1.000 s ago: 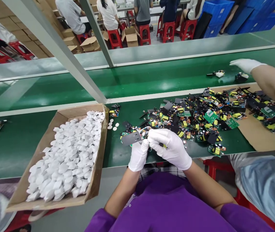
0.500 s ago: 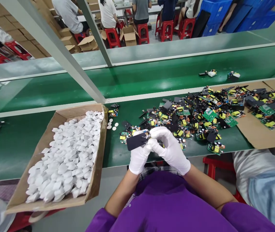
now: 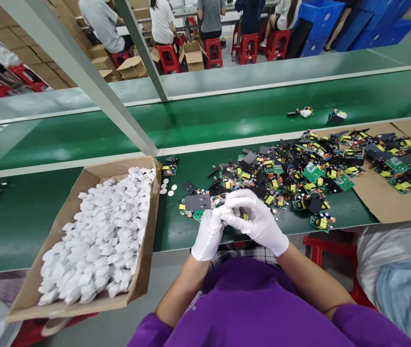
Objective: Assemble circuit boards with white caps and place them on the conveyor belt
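Observation:
Both of my hands, in white gloves, meet at the near edge of the green bench. My left hand (image 3: 208, 235) pinches a small circuit board with a flat black plate (image 3: 196, 202), which sticks out to the left. My right hand (image 3: 254, 219) is closed at the board's right end, its fingertips touching those of the left. The gloves hide most of the board. Just beyond the hands spreads a heap of similar circuit boards (image 3: 263, 178) with yellow and black parts. To the left, a cardboard tray (image 3: 147, 231) holds many white, wrapped-looking pieces (image 3: 97, 236).
Several white discs (image 3: 171, 193) and a single board (image 3: 170, 166) lie right of the tray. Two boards (image 3: 305, 112) ride on the green conveyor belt (image 3: 227, 118) behind. A grey metal post (image 3: 93, 82) slants across the left. A person in light clothing (image 3: 397, 260) sits at right.
The black plate has turned from a tilt to nearly level and moved slightly up and left. My right hand has shifted slightly. The two boards on the belt have slid left.

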Demonstrator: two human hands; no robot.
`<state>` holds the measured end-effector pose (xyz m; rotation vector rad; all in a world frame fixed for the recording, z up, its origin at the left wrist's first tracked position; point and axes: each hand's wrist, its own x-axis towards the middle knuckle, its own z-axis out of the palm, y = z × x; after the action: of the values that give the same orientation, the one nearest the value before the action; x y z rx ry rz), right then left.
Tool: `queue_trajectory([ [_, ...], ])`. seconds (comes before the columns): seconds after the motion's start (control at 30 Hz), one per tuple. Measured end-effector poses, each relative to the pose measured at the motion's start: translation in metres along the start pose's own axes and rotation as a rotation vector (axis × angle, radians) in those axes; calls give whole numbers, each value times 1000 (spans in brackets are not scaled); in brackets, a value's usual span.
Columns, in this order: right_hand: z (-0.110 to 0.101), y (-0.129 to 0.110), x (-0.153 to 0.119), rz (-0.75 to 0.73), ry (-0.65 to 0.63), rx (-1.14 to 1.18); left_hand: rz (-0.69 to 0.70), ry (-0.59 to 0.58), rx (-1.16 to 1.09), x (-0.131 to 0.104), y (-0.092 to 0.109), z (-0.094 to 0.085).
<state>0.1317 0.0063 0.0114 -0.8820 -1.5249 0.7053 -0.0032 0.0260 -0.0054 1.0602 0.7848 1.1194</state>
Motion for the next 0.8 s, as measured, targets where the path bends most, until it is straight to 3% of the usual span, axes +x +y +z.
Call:
queue_trajectory([
  [0.13, 1, 1, 0, -120, 37, -122, 26, 24, 83, -2, -3, -4],
  [0.33, -5, 5, -2, -230, 67, -432, -165, -4, -113, -5, 3, 3],
  [0.53, -3, 14, -1, -125, -93, -281, -205, -94, -221, -5, 3, 6],
  [0.67, 1, 21, -4, -184, -41, -339, -211, -132, -239, -4, 4, 5],
  [0.8, 1, 23, -2, -192, -104, -384, -221, -136, -217, -6, 4, 1],
])
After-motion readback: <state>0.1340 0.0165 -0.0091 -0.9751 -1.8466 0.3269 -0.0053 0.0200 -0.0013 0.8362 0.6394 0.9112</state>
